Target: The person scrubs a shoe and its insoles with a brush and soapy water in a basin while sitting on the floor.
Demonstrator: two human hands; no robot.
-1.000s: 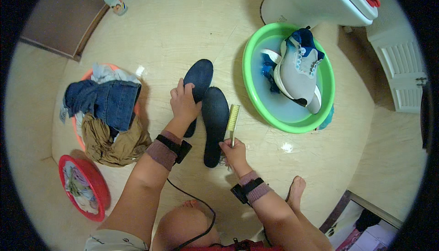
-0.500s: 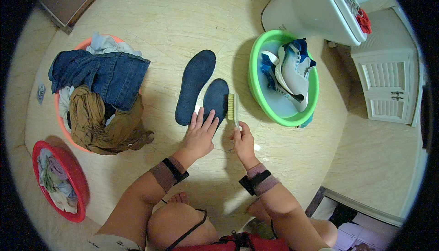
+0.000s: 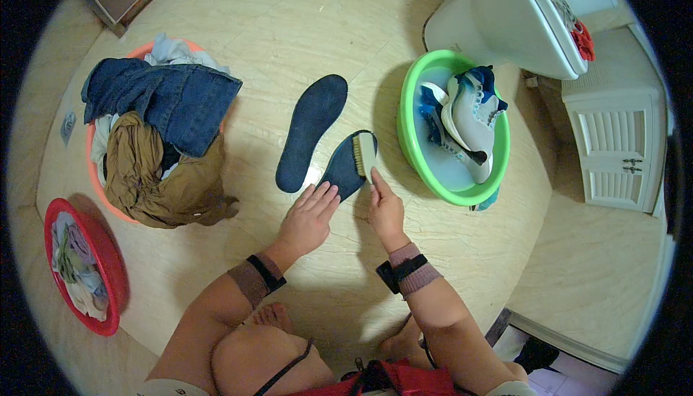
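Two dark blue shoe insoles lie on the floor in front of me. My left hand (image 3: pixel 307 221) rests on the heel end of the nearer insole (image 3: pixel 340 168), fingers stretched out and holding nothing. In my right hand (image 3: pixel 386 213) is the handle of a pale scrub brush (image 3: pixel 367 152), gripped between thumb and fingers. Its yellowish bristles face left and lie against the front right part of that insole. To the left and a little farther off is the other insole (image 3: pixel 312 130), untouched.
A green basin (image 3: pixel 406 143) holds white and blue sneakers (image 3: pixel 471 122) in cloudy water. Jeans (image 3: pixel 166 96) and brown cloth (image 3: pixel 155 179) fill an orange tub (image 3: pixel 91 152) at left, above a red basin (image 3: pixel 115 280) with clothes. A toilet (image 3: pixel 498 20) and white cabinet (image 3: pixel 613 136) stand right.
The brush has moved from beside the nearer insole onto its front right part and tilted left. That insole now slants more to the right. The view has shifted slightly.
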